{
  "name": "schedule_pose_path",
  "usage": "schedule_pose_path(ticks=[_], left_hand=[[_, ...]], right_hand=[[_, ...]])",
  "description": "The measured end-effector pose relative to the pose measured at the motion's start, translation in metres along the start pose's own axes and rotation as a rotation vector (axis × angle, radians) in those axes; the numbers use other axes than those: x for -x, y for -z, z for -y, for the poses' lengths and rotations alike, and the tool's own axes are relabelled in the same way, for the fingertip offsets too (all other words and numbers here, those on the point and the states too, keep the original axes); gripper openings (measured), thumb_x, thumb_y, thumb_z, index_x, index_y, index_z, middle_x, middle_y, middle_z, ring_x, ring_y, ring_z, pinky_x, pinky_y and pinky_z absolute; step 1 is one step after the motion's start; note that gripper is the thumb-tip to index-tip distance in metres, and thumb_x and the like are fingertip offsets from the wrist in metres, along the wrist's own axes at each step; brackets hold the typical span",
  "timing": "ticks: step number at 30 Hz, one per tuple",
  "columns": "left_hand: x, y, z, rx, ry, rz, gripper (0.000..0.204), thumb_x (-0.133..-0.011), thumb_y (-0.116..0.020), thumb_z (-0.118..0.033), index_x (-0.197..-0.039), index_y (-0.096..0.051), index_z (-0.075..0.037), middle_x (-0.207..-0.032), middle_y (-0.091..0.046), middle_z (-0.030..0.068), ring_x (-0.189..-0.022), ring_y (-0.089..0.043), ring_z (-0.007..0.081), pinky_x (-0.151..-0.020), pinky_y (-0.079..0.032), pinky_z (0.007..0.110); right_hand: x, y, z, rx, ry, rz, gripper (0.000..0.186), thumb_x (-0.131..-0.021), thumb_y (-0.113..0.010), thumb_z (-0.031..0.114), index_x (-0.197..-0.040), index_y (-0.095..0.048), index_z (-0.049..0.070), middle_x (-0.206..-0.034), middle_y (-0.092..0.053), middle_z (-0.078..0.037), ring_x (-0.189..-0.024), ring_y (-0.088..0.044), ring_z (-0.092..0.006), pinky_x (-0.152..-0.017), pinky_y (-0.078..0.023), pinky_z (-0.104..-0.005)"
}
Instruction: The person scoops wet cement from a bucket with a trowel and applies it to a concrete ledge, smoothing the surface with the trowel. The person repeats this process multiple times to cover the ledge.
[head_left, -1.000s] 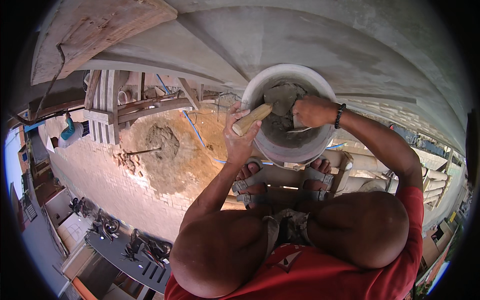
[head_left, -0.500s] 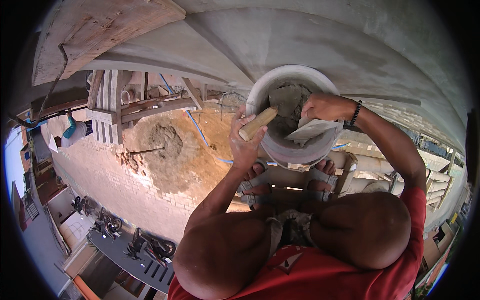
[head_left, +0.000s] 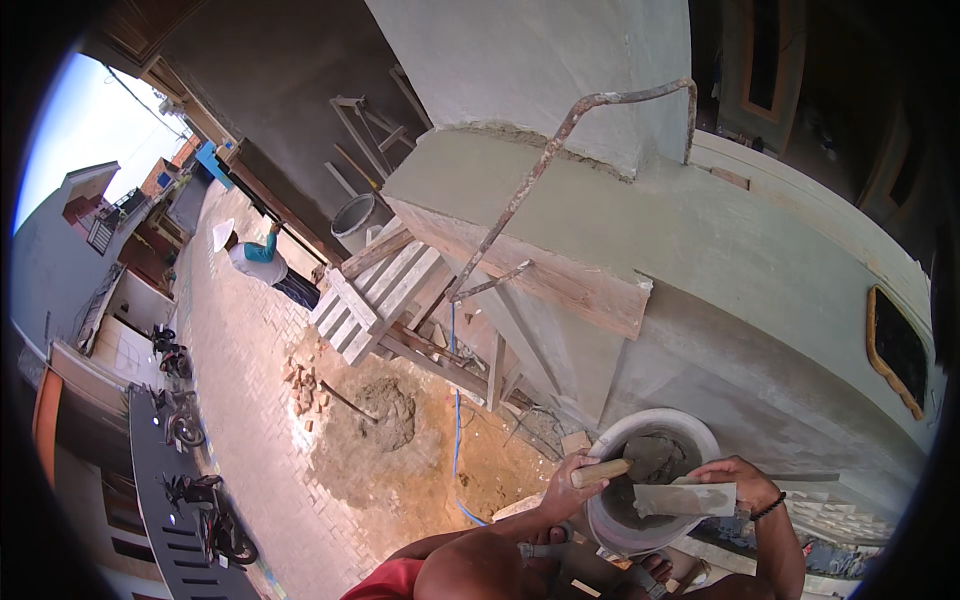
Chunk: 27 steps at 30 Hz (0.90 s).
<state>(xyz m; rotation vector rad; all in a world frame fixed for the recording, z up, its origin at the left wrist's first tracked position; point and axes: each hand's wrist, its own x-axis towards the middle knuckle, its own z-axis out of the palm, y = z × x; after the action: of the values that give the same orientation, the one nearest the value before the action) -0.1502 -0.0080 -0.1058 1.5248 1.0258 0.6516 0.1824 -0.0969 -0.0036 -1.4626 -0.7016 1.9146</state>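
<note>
A pale round bucket [head_left: 612, 533] stands low in front of me with wet grey mortar [head_left: 662, 455] in it. My left hand [head_left: 566, 486], at the bucket's left rim, is closed round the wooden handle [head_left: 601, 473] of what looks like a trowel. Its blade is hard to tell from the mortar. On the other side my right hand [head_left: 752, 484], with a dark bead bracelet at the wrist, grips a flat, pale rectangular plate [head_left: 684, 499]. That plate lies across the bucket's opening, and mortar clings to its left end.
Above the bucket rises a plastered ledge [head_left: 520, 185] with a bent rusty bar [head_left: 545, 160]. Wooden scaffolding [head_left: 365, 305] stands left of it. Far below are a mortar heap [head_left: 388, 412], a blue hose [head_left: 456, 430], parked motorcycles [head_left: 215, 525] and another person [head_left: 262, 262] in a white hat.
My view has tilted up, so the bucket and hands sit lower in it and the ledge shows. The flat plate has come up from inside the bucket to lie across its top.
</note>
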Motion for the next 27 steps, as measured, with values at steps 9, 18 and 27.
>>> schedule_pose_path(ticks=[9,18,27], left_hand=[[0.001,0.000,-0.010,0.044,0.108,0.029,0.049,-0.081,-0.081,-0.022,-0.119,-0.058,-0.001,-0.111,-0.064,0.0139,-0.104,-0.062,0.0197,-0.090,-0.050,0.034],[0.003,0.004,-0.011,0.123,0.150,0.063,0.049,-0.081,-0.081,-0.023,-0.119,-0.059,0.000,-0.110,-0.063,0.0136,-0.104,-0.062,0.0194,-0.089,-0.050,0.033],[-0.003,0.002,-0.008,0.134,0.124,0.062,0.045,-0.079,-0.082,-0.017,-0.115,-0.062,0.001,-0.112,-0.061,0.0146,-0.105,-0.061,0.0234,-0.092,-0.049,0.034]], right_hand=[[0.031,-0.022,-0.023,-0.501,0.188,-0.074,0.038,-0.092,-0.063,0.015,-0.120,-0.059,-0.010,-0.111,-0.069,-0.016,-0.097,-0.069,-0.0235,-0.089,-0.056,-0.0358],[0.049,-0.048,-0.026,-0.628,0.327,-0.034,0.043,-0.094,-0.062,0.019,-0.128,-0.054,-0.007,-0.120,-0.064,-0.017,-0.108,-0.065,-0.0244,-0.095,-0.052,-0.0384],[0.083,-0.093,0.060,-0.612,0.506,-0.048,0.053,-0.094,-0.064,0.021,-0.136,-0.047,-0.005,-0.129,-0.060,-0.014,-0.113,-0.062,-0.0215,-0.096,-0.051,-0.0346]])
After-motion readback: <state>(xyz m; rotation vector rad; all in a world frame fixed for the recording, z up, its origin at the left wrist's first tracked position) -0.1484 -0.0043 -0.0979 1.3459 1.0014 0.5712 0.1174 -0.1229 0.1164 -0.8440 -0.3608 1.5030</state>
